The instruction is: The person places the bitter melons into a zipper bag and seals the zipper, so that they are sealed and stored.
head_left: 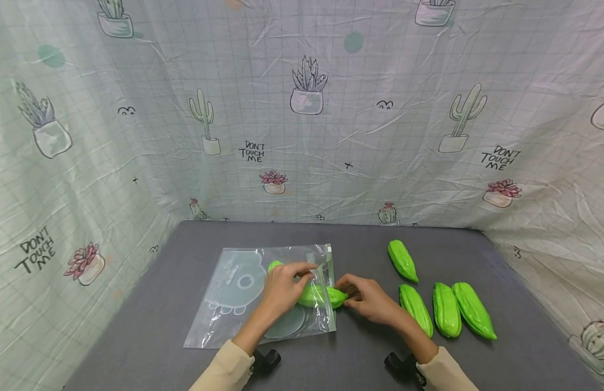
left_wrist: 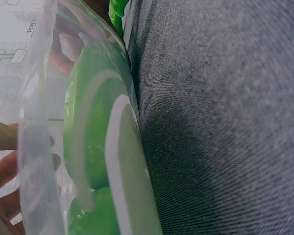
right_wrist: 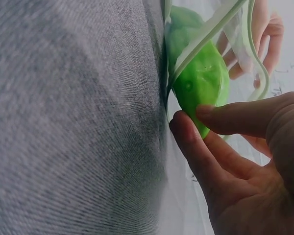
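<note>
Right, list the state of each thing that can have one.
Clear plastic zip bag: open, lying on grey cloth.
Glossy ridged green gourd at its mouth: partly inside, tip out.
Second glossy green gourd: inside, partly hidden.
Four more glossy green gourds: loose on the cloth.
Left hand: holding the bag.
Right hand: pinching the tip.

Bag (head_left: 243, 274) on table (head_left: 357, 255), mouth (head_left: 331, 320) at 3 o'clock; inner gourd (head_left: 275, 265) inside, second gourd (head_left: 338, 297) through mouth; four gourds (head_left: 447, 310) beyond, 3 o'clock.
</note>
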### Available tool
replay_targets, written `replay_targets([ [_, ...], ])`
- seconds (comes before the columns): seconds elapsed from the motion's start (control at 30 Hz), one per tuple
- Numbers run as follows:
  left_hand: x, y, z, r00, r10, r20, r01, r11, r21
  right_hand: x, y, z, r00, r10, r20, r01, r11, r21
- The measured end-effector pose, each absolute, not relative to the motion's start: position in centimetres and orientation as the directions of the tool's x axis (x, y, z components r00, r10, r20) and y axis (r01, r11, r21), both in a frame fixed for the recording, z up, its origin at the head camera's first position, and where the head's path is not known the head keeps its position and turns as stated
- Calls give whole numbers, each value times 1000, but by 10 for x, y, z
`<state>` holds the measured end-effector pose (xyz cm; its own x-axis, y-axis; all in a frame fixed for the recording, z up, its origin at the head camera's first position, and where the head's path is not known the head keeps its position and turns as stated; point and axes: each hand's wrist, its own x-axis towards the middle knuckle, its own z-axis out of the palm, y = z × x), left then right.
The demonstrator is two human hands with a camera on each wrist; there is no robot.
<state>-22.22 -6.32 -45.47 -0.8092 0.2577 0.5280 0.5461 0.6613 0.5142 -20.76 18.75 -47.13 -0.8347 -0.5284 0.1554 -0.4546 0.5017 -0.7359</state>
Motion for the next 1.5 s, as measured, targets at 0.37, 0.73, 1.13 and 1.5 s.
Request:
replay_targets([
  [0.37,-223,-63,-455,-807,256,533,548,662,511,-206,183,-473,-831,-535,151,-455,498,-738],
  [0.73,-222,-64,-454,-804,251,539,551,656,516,-206,182,-472,-837,-527,150,-453,512,-730],
  [1.13,-223,-65,-454,-805,258,534,552,656,515,-205,180,-474,-859,-493,140,-396,466,-791],
  [1.5,-222,-64,-454,-797,263,543,561,655,507,-206,180,-475,-870,-469,151,-385,457,-802],
])
